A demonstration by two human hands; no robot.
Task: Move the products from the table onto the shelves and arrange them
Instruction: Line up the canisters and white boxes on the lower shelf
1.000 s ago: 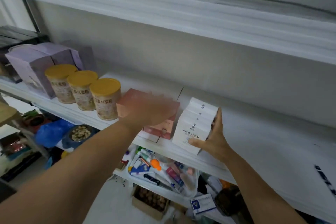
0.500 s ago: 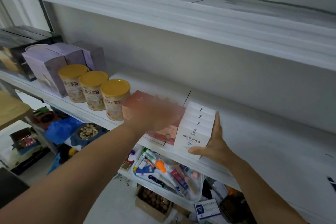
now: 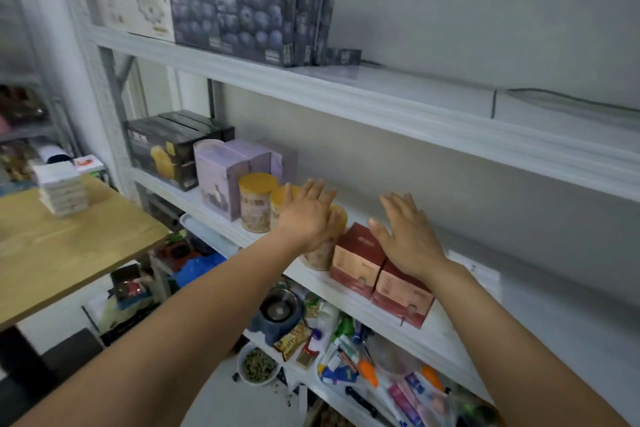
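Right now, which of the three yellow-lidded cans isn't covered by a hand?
The leftmost can, beside the purple box. The left hand partly hides the other two.

Shelf boards (image 3: 381, 94) looked like white painted metal: smooth, faint sheen. Table top (image 3: 69, 246) was wood or wood-look laminate, with visible grain and a matt finish. Red boxes (image 3: 356, 263) were printed card, satin. Cans (image 3: 256, 208) had paper-look labels; yellow lids (image 3: 258, 183) were smooth, probably plastic. Purple boxes (image 3: 218, 177) were matt card. Black boxes (image 3: 162, 152) were card with a glossier print that caught light. Blueberry-print boxes (image 3: 249, 14) were dark card, slight gloss. White box stack (image 3: 62, 191) was plain card, too blurred to tell the finish. Bowl (image 3: 278, 303) was bare shiny metal. Blue bag (image 3: 199, 267) was thin crinkled plastic. Wall (image 3: 467, 10) was matt paint.
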